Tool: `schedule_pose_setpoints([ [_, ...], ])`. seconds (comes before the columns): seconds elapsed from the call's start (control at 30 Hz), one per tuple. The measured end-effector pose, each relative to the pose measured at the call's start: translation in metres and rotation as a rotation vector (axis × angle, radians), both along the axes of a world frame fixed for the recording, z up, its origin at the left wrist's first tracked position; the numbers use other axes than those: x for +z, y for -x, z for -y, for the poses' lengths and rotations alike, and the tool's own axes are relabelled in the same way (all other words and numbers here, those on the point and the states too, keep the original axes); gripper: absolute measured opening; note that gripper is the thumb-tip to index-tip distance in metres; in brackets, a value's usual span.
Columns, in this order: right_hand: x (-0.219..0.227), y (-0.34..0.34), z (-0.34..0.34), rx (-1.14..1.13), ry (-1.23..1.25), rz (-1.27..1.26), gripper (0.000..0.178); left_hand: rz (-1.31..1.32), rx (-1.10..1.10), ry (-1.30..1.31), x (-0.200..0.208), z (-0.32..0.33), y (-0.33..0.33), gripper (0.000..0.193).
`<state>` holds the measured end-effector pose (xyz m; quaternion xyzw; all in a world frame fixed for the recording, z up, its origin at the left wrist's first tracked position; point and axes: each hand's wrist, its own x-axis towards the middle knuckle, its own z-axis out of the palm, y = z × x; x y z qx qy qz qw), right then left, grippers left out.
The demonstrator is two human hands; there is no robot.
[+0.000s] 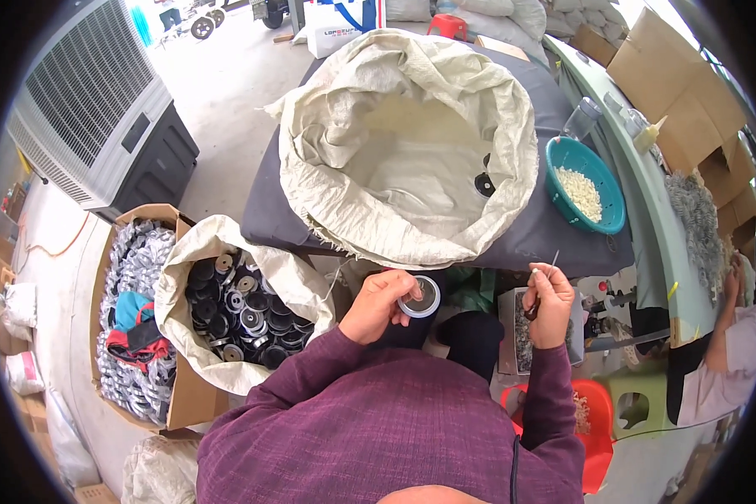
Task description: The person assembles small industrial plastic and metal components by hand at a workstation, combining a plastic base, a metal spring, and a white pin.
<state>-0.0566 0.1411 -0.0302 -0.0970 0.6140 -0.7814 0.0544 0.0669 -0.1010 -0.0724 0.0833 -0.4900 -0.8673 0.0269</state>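
Note:
My left hand (384,304) is closed on the edge of a round disc (421,297) with a dark face and a pale rim, held just before the dark table. To the right, my right hand (550,304) pinches a thin pointed metal tool (555,258), its tip upward and a dark handle end showing below the palm. A tiny white piece (535,270) shows at those fingertips. A big whitish woven sack (328,189) lies open on the table ahead, a few dark discs (484,185) inside its right wall. Left of my left arm, another sack (174,286) holds many black and silver discs (248,309).
A teal bowl (618,220) of small white pieces stands at the table's right. Far left are an air cooler (88,101) and a carton (181,391) of shiny wrapped parts. A red plastic stool (598,454) is beside my right elbow. Another person's arm (721,332) rests at far right.

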Motion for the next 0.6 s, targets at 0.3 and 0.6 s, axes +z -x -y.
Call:
schedule_pose_setpoints([
  [0.3,0.013,0.029,-0.03,-0.08,0.031,0.023,0.014,-0.013,-0.081,-0.079,-0.006,0.005,-0.017,0.013],
  [0.6,0.031,0.048,-0.033,-0.136,0.002,0.006,0.012,0.036,-0.025,-0.136,-0.016,0.013,-0.026,0.011],
])
